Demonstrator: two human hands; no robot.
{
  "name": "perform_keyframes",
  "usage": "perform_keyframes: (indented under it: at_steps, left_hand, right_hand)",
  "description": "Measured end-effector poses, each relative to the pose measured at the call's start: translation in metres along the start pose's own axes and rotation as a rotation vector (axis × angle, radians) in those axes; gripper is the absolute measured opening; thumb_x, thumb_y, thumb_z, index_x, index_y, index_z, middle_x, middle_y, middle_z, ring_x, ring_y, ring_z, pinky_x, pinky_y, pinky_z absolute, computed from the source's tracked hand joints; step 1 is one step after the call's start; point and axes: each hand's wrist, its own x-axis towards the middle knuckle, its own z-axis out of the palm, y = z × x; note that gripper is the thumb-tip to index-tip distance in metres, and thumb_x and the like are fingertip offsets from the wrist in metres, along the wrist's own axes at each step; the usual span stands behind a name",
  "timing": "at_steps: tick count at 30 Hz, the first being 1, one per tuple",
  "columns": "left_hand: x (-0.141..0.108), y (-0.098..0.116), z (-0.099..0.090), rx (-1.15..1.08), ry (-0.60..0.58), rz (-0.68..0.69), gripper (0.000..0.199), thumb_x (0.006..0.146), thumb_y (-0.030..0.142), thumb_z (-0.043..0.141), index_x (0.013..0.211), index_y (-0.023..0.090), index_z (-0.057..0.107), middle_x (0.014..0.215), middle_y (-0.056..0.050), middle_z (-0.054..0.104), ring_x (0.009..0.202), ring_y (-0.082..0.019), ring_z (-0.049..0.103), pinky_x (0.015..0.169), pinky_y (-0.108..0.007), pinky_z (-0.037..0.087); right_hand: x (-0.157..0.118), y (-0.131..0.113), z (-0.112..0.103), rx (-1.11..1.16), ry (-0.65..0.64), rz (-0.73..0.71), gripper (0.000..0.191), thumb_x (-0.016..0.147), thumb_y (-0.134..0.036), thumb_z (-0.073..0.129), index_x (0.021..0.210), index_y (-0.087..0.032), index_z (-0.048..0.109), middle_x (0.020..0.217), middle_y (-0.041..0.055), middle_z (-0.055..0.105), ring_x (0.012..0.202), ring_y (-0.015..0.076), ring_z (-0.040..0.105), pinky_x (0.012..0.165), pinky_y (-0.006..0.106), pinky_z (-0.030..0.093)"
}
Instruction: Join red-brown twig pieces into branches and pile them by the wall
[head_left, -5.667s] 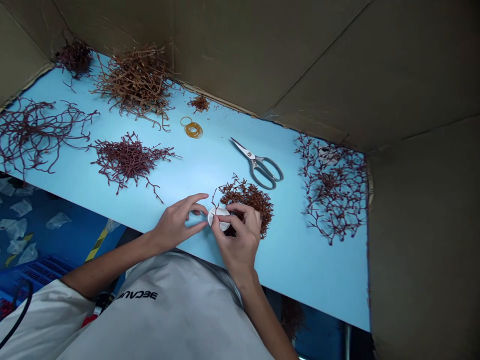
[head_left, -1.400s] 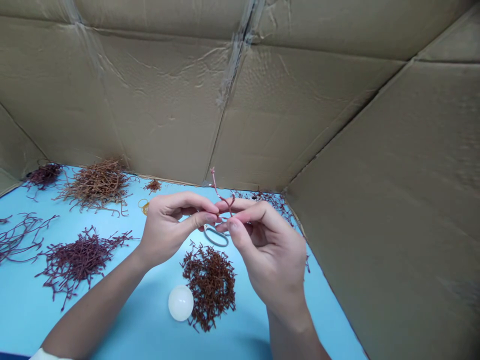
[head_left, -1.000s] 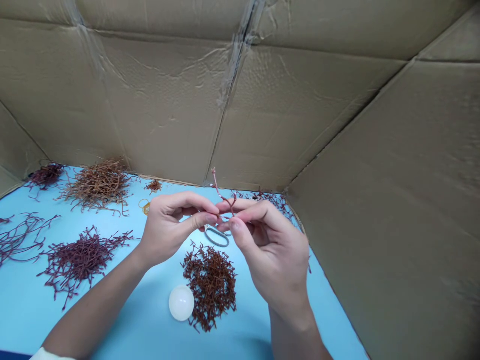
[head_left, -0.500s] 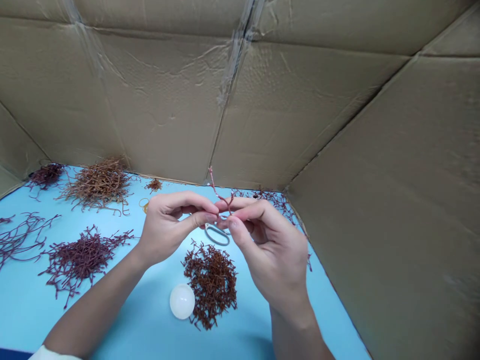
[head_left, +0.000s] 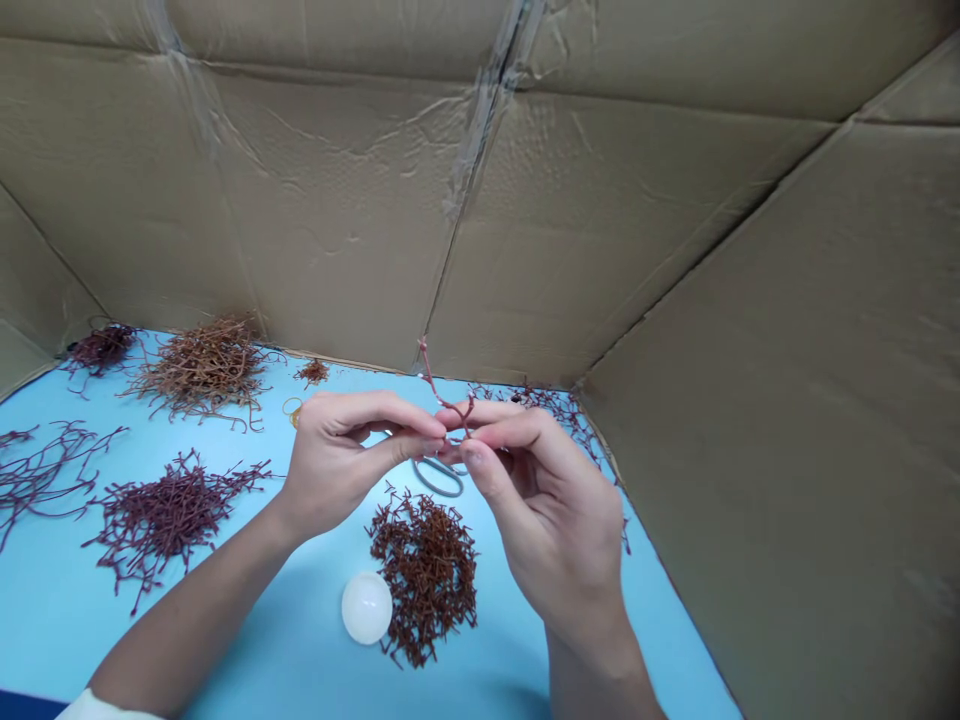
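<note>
A dark red pile (head_left: 169,522) lies on the blue table (head_left: 52,620), left of the hands. The left hand (head_left: 341,465) pinches a thin forked twig (head_left: 444,392) between thumb and fingertips, and the right hand (head_left: 544,515) pinches it just beside, the fingertips almost meeting, holding it in the air above the scissors (head_left: 439,494). Pinkish-red and knobbly, it looks light, stiff and brittle — best held gently near the fork.
</note>
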Motion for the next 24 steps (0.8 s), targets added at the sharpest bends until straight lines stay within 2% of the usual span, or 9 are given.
perform_keyframes:
  at_steps: [10, 19, 24]
  left_hand:
    - [0.0003, 0.0004, 0.0004, 0.020, -0.013, 0.047, 0.021, 0.085, 0.008, 0.088, 0.093, 0.027, 0.087, 0.086, 0.002, 0.085, 0.077, -0.013, 0.081, 0.075, -0.022, 0.068]
    - [-0.0008, 0.0018, 0.0020, -0.015, 0.003, 0.012, 0.019, 0.087, 0.009, 0.086, 0.092, 0.027, 0.088, 0.086, 0.002, 0.085, 0.077, -0.014, 0.081, 0.075, -0.022, 0.069]
    - [-0.0002, -0.0016, 0.0022, -0.006, 0.045, -0.026, 0.013, 0.086, 0.012, 0.088, 0.089, 0.024, 0.087, 0.086, 0.000, 0.085, 0.077, -0.014, 0.081, 0.075, -0.020, 0.069]
  right_hand:
    - [-0.0010, -0.0017, 0.0008, -0.010, -0.013, -0.013, 0.014, 0.105, -0.015, 0.065, 0.100, -0.027, 0.070, 0.117, -0.0014, 0.076, 0.110, 0.0091, 0.074, 0.093, 0.017, 0.063]
    - [-0.0004, 0.0010, 0.0047, -0.052, 0.015, -0.052, 0.016, 0.103, -0.013, 0.066, 0.098, -0.028, 0.070, 0.114, -0.0010, 0.076, 0.109, 0.0099, 0.073, 0.089, 0.017, 0.063]
    - [0.0040, 0.0061, 0.0087, -0.040, 0.037, -0.036, 0.013, 0.102, -0.017, 0.068, 0.096, -0.027, 0.072, 0.110, 0.0005, 0.076, 0.104, 0.0121, 0.073, 0.085, 0.021, 0.065]
